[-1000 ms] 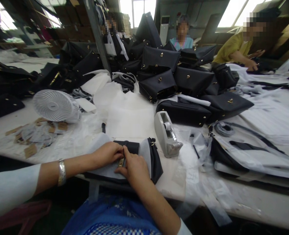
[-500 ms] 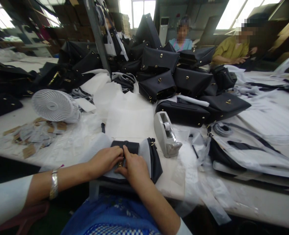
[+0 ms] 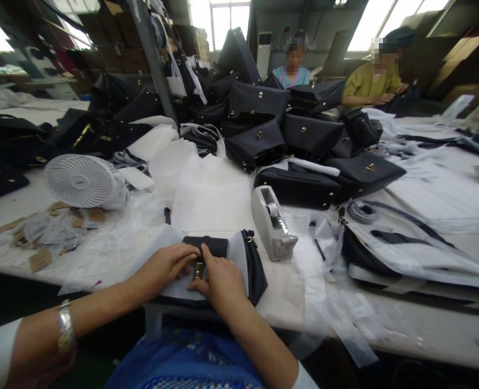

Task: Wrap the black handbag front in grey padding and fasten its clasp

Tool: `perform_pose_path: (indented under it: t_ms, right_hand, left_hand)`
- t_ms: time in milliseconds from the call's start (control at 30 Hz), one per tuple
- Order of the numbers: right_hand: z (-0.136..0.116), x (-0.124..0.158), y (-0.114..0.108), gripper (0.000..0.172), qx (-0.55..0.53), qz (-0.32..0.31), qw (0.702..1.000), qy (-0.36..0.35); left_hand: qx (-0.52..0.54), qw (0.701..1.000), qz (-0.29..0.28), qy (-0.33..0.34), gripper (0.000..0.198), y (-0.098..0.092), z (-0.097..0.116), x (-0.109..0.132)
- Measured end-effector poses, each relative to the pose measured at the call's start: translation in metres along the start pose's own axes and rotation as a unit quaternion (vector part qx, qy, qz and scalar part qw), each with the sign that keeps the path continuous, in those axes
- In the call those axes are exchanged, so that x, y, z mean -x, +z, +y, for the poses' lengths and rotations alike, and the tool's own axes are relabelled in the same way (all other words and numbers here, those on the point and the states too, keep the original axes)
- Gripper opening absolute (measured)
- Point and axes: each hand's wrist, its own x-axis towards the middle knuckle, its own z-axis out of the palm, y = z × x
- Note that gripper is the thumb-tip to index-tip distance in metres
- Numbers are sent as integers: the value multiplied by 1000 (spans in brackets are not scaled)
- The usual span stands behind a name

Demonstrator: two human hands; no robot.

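Your left hand (image 3: 164, 268) lies palm down on the black bag (image 3: 239, 265) at the near table edge, fingers curled onto the gold clasp (image 3: 198, 269). Your right hand (image 3: 220, 280) presses on the same bag just beside it, index finger stretched up along the clasp's right side. Both hands pinch at the clasp, touching it; whether either fully grips it you cannot tell, the fingers cover most of it. A silver bracelet (image 3: 65, 333) sits on your left wrist. The bag lies flat, partly wrapped in white tissue sheet (image 3: 238, 254), its dark side gusset showing to the right.

Just right of the bag stands a grey tape dispenser (image 3: 271, 222) on the white table (image 3: 405, 319). Loose clear plastic scraps (image 3: 337, 319) trail right of it. Further right, another wrapped bag (image 3: 389, 254) lies flat with a coiled strap (image 3: 361, 212) near it.

To the left, a small white fan (image 3: 84, 181) lies face-up, with brown card tags (image 3: 40, 259) scattered near it.

Mid-table, a heap of black bags (image 3: 288, 135) with gold clasps is stacked. Beyond it, a person in a light blue top (image 3: 291, 74) and a person in a yellow top (image 3: 369, 84) sit at the far side.
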Motion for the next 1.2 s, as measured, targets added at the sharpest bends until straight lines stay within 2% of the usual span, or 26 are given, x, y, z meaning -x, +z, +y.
perform_pose_path:
  t_ms: [233, 433, 633, 800, 933, 1000, 1067, 1200]
  right_hand:
    - [1, 1, 2, 89, -3, 8, 1000, -6]
    - [1, 1, 1, 87, 0, 10, 1000, -7]
    - [2, 2, 0, 81, -5, 12, 1000, -19]
    - [2, 2, 0, 87, -18, 17, 1000, -11]
    - [1, 2, -1, 97, -16, 13, 1000, -10]
    - [1, 2, -3, 97, -12, 13, 1000, -9]
    - [0, 2, -3, 98, -9, 13, 1000, -4]
    - [1, 3, -1, 95, -5, 19, 1000, -6]
  left_hand:
    - [-38, 999, -10, -25, 18, 5, 2, -9]
    - [-94, 994, -25, -44, 18, 4, 15, -10]
    - [-99, 995, -18, -21, 16, 11, 31, -2]
    - [-22, 999, -14, -35, 16, 10, 22, -5]
    - [47, 997, -9, -63, 30, -2, 11, -11]
    - [48, 997, -4, -67, 36, -9, 9, -12]
    - [34, 998, -4, -58, 34, -12, 8, -12]
    - [-1, 999, -13, -51, 27, -8, 6, -10]
